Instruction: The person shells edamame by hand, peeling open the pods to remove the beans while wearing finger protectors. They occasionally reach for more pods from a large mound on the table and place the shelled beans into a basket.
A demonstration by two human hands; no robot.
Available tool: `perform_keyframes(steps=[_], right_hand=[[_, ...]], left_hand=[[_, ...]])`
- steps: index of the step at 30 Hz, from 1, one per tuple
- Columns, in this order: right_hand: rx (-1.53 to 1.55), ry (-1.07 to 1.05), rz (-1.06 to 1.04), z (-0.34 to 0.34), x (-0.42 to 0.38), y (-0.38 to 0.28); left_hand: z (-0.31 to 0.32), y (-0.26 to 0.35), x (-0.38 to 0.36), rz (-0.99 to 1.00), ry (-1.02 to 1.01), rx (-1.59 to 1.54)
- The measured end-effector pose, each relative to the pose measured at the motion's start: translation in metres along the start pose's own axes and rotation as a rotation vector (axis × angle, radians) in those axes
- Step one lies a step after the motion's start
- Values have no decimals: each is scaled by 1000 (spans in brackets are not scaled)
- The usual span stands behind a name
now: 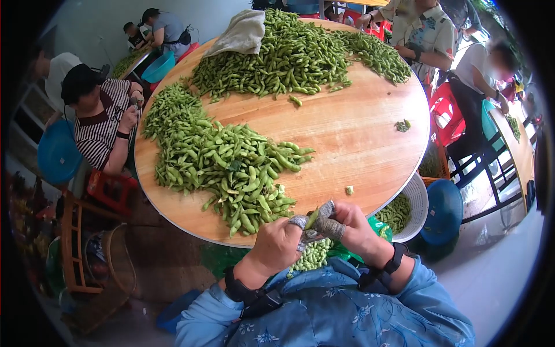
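Note:
A green soybean pod (312, 219) sits between the fingertips of both my hands at the table's near edge. My left hand (273, 244) is closed in a pinch on one end of it. From the other side my right hand (357, 230) also pinches at the pod, its fingers bent. Grey coverings wrap some fingers on each hand. Directly below the hands lie shelled beans (312, 255), with green plastic (342, 253) around them. A heap of unshelled pods (231, 156) spreads over the table just beyond my left hand.
A larger pod pile (289, 52) with a grey cloth (240, 32) on it covers the far side of the round wooden table (341, 139). A white basket (421, 202) of pods and a blue stool (442, 211) stand right. A person in stripes (110, 115) works at left; others are behind.

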State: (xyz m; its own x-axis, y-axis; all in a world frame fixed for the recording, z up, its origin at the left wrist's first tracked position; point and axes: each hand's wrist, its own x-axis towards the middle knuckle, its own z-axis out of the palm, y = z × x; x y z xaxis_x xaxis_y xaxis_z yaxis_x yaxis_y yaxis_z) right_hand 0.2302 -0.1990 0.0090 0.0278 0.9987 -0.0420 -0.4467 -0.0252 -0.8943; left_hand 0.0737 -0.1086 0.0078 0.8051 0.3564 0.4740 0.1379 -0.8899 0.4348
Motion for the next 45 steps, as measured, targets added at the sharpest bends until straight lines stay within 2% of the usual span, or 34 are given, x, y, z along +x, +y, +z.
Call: perform_keyframes(steps=[2, 4, 6, 8, 10, 12, 13, 14, 15, 16, 18, 20, 22, 23, 24, 25, 26, 28, 30, 31, 32, 34, 35, 36, 37, 39, 41, 43, 44, 45], right_hand=[[-24, -13, -58, 2, 1, 2], [38, -21, -39, 3, 1, 4], [-13, -26, -74, 1, 1, 9], [1, -65, -94, 3, -1, 9], [-68, -27, -142, 2, 1, 10], [-77, -11, -134, 1, 0, 8], [-70, -23, -102, 2, 0, 4], [-62, -37, -69, 3, 0, 2], [-232, -24, -80, 1, -1, 2], [-231, -29, -77, 1, -3, -1], [-510, -99, -96, 3, -6, -8], [-516, -84, -98, 2, -8, -2], [-770, -123, -192, 0, -9, -2], [-770, -124, -193, -1, -11, -2], [-895, -113, -202, -1, -14, -3], [-1019, -101, -211, -1, -17, -5], [-1019, -100, -213, -3, -22, -7], [-876, 31, -194, -14, -34, -15], [-938, 64, -159, -39, -51, -31], [-996, 154, -27, -50, -62, -42], [-1050, 244, 108, -62, -73, -51], [-1071, 365, 34, -86, -89, -54], [-1082, 466, 78, -84, -94, -62], [-1249, 456, 123, -89, -98, -70], [-1261, 470, 121, -88, -99, -73], [-1270, 484, 118, -91, -100, -72], [-1228, 495, 12, -97, -99, -63], [-1236, 504, 25, -96, -96, -60], [-1249, 514, 39, -95, -94, -59], [-1248, 515, 35, -96, -93, -59]], left_hand=[[2, 0, 2, 10, 28, -53], [7, 7, 0, -134, 122, -329], [8, 14, -2, -218, 122, -436], [11, 15, -5, -386, 193, -661], [9, 12, -6, -460, 170, -700], [3, 11, -3, -661, 25, -1043], [-3, 15, 2, -668, -18, -963], [-1, 14, 0, -669, -16, -961], [3, 12, -5, -548, -2, -833], [6, 10, -9, -430, 11, -705], [5, 10, -15, -474, -47, -698], [5, 14, -16, -516, -84, -705], [10, 12, -21, -485, -74, -632], [12, 12, -23, -521, -122, -666], [13, 12, -24, -555, -170, -698], [11, 13, -24, -552, -169, -695], [9, 14, -24, -493, -230, -626], [10, 15, -26, -435, -291, -555], [18, 13, -31, -99, -237, -387], [17, 14, -32, -121, -323, -344], [16, 15, -31, -120, -328, -347], [14, 16, -29, -56, -364, -283], [17, 15, -29, -56, -365, -285], [20, 14, -29, 30, -291, -359], [21, 12, -28, 117, -216, -431], [17, 11, -31, 58, -292, -381], [19, 10, -34, -4, -368, -328], [27, 9, -34, -58, -69, -520], [23, 9, -33, -57, -69, -517], [15, 11, -31, -93, -160, -510]])
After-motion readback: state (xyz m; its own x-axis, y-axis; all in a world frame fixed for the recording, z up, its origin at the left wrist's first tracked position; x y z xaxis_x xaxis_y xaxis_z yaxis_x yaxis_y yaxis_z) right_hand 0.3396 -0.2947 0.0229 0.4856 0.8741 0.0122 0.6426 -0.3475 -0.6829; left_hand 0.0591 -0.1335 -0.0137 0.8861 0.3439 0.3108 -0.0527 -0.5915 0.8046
